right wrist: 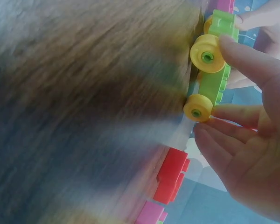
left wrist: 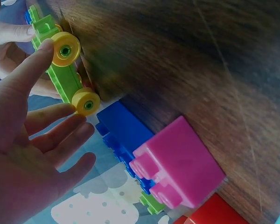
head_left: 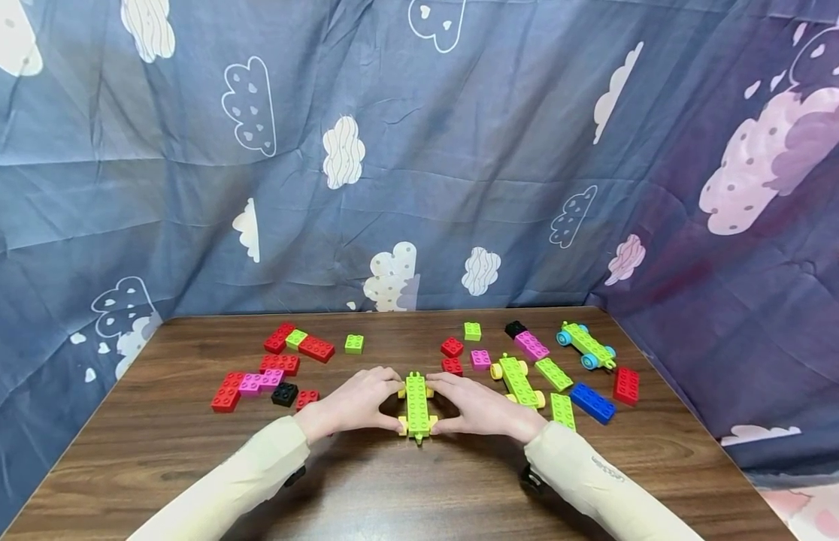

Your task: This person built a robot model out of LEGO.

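A lime green toy-brick car base [head_left: 417, 406] with yellow wheels stands at the middle of the table, studs up. My left hand [head_left: 361, 402] holds its left side, the thumb at the near wheel [left wrist: 66, 49] and a fingertip at the far wheel [left wrist: 86, 101]. From the right side, my right hand [head_left: 477, 404] holds the same base, its thumb at the near wheel [right wrist: 207, 53] and fingertips by the far wheel [right wrist: 198, 108]. The remaining fingers of both hands spread out fairly straight.
Red, pink, black and green bricks lie to the left, including a black brick [head_left: 285, 394]. On the right are a second yellow-wheeled base [head_left: 519, 382], a blue-wheeled base [head_left: 586, 345], a blue brick [head_left: 592, 403] and several others. A cloud-patterned curtain [head_left: 419, 188] hangs behind the table.
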Demonstrator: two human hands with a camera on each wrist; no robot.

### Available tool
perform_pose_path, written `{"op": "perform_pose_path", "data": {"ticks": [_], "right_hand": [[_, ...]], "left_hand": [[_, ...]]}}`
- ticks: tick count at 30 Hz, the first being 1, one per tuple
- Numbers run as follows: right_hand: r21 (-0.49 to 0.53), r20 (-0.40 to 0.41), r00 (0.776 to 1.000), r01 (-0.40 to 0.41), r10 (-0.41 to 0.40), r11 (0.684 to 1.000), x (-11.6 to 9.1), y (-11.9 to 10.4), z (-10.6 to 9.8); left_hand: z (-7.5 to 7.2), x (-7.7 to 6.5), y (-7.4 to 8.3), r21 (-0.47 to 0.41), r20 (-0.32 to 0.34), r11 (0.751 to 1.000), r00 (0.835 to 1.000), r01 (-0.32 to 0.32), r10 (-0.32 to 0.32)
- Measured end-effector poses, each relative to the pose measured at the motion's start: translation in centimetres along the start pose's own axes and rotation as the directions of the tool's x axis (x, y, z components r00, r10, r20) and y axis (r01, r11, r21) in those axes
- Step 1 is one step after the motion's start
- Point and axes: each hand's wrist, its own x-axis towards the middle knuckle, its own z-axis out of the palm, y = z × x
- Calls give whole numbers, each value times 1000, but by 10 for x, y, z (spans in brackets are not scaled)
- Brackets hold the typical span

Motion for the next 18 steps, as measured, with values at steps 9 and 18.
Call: {"op": "perform_pose_path", "data": {"ticks": [9, 18], "right_hand": [[15, 8, 1000, 2, -2, 1000, 2, 0, -1], [23, 17, 1000, -10, 9, 1000, 1, 0, -2]], "left_hand": [[0, 0, -2, -8, 7, 1000, 1000, 6, -6], [-2, -2, -2, -19, 28, 1000, 999, 20, -19]]}}
